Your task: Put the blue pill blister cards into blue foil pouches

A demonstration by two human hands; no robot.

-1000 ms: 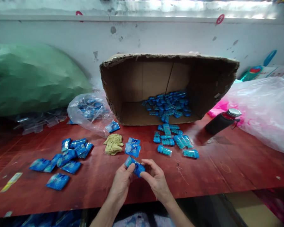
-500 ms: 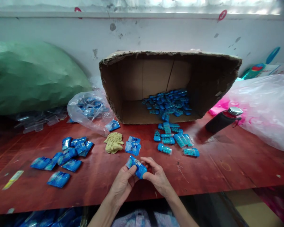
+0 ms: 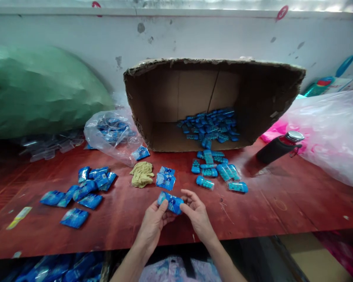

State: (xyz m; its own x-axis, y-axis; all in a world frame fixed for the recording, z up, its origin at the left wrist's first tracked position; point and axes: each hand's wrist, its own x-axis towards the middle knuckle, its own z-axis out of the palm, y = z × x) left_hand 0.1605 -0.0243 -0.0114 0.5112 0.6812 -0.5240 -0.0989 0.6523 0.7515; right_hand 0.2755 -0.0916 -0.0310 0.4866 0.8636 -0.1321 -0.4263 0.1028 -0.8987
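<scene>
A small blue printed packet (image 3: pixel 171 202) is held over the front part of the table. My left hand (image 3: pixel 153 217) grips its left end, thumb on top and fingers underneath. At the right end my right hand (image 3: pixel 196 213) pinches it with the thumb, the index finger raised a little. Just beyond lie flat blue printed packets (image 3: pixel 165 181), beside crumpled yellowish gloves (image 3: pixel 142 174). Several filled blue packets (image 3: pixel 90 189) are spread out to the left. To the right are clear tubes with blue caps and blue balls (image 3: pixel 205 183).
A cardboard box (image 3: pixel 164 137) on its side holds more blue-capped tubes. A clear bag (image 3: pixel 94 124) of blue packets stands left of it, near a large green sack (image 3: pixel 44 94). On the right are a black bottle (image 3: pixel 275 149) and a translucent bag (image 3: pixel 332 137).
Both hands have turned the packet so that it lies more level, its printed face up. My right thumb now presses on its right end. The view has shifted slightly.
</scene>
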